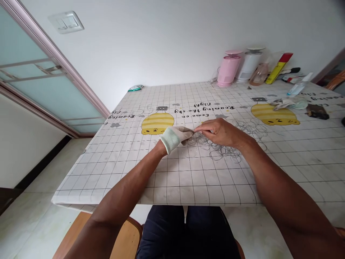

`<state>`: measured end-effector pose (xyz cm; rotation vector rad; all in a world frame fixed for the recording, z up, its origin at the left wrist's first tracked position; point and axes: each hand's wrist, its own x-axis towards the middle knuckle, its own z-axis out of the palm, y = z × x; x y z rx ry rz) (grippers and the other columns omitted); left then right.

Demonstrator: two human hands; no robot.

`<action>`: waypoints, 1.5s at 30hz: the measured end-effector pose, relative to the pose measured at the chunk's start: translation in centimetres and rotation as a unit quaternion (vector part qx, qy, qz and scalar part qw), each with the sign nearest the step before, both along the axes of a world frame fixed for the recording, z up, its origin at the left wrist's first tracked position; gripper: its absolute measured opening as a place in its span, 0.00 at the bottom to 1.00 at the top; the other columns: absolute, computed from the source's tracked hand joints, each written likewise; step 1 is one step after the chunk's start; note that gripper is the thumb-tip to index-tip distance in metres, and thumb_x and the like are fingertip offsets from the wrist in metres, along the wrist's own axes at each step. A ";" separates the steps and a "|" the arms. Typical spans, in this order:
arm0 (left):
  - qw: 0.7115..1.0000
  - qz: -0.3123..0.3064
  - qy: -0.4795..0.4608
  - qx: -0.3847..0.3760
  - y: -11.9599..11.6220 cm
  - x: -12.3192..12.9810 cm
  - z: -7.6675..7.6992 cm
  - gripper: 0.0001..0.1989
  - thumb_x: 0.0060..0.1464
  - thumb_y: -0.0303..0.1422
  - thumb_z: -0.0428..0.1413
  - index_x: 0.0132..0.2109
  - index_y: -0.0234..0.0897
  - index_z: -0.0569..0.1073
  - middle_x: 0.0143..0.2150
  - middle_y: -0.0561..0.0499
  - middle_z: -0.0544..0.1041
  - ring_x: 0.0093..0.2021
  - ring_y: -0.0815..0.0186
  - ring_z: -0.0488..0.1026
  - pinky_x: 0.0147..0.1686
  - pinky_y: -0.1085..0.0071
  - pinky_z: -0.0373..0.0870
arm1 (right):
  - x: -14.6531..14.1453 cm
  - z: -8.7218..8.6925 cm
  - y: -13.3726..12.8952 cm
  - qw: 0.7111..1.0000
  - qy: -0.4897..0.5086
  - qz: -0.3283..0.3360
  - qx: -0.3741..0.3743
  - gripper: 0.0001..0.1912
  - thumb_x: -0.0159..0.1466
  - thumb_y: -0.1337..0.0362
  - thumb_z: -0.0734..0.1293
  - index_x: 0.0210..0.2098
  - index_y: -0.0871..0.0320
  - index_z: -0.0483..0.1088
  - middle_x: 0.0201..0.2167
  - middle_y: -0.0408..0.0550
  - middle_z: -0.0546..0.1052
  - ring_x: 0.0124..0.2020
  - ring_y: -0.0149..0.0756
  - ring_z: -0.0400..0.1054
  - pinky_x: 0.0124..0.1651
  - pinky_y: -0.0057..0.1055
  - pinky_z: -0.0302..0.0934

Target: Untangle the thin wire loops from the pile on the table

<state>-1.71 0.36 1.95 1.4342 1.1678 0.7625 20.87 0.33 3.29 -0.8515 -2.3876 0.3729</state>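
Your left hand (178, 136) and right hand (221, 132) meet, each grip closed; any held strand is indistinct. The wire tangle (225, 149) lies under your right hand, back from the near edge of the table (185, 192). A translucent bottle (258, 75) stands rearward, contents unclear.

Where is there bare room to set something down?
Free tablecloth lies left of the gloved left hand, out to the left edge, and along the front between the tangled strands and near edge. It's crowded around the right hand and at the back right, with the pink device and bottles.
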 end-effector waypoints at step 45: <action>0.994 0.049 -0.091 -0.018 -0.4 0.2 0.1 0.13 0.58 0.39 0.63 0.43 0.32 0.80 0.41 0.41 0.83 0.33 0.64 0.78 0.33 0.67 0.74 | -3.5 -3.0 0.2 0.967 0.078 -0.233 0.067 0.17 0.75 0.57 0.59 0.46 0.54 0.78 0.23 0.45 0.77 0.23 0.36 0.69 0.31 0.32 0.57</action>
